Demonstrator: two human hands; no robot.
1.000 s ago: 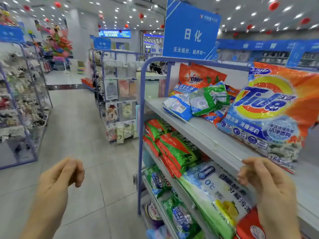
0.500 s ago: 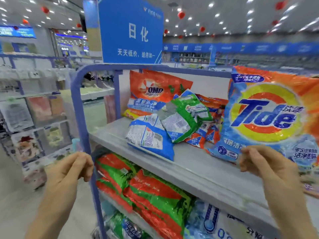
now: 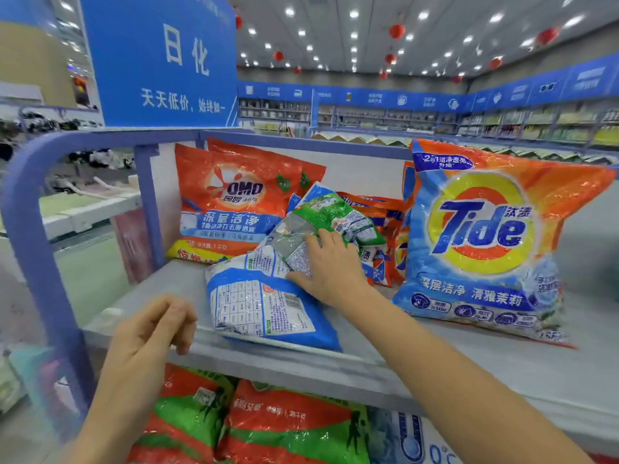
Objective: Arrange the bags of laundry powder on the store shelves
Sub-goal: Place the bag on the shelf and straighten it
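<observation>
- At the left end of the shelf (image 3: 469, 363), just off its front edge, the left hand (image 3: 157, 333) hangs with fingers loosely curled and holds nothing. From there it is not placed to catch a bag that slides.
- Against the back, near the left corner, the orange bag (image 3: 234, 202) stands upright, and the heap of smaller bags leans on its lower right. If the heap is pulled away quickly, this bag may tip forward.
- In front of it the blue and white bag (image 3: 268, 309) lies flat, with its near corner at the front edge of the shelf. A drag toward the person could take it over the edge, since slick plastic likely slides easily on the smooth shelf.
- The green bag (image 3: 321, 222) lies tilted on top of that one. The right hand (image 3: 330, 266) rests on it with fingers spread and fairly straight, pressing rather than gripping. If it is lifted by a slack corner, the powder may shift and the bag slip free.
- Just right of that hand, the small orange bags (image 3: 385, 229) sit crammed against the heap. Taking the green bag away may let them topple.
- Toward the right, the big Tide bag (image 3: 485, 242) stands upright with its base near the front edge. A knock from the right forearm could bring it down.
</observation>
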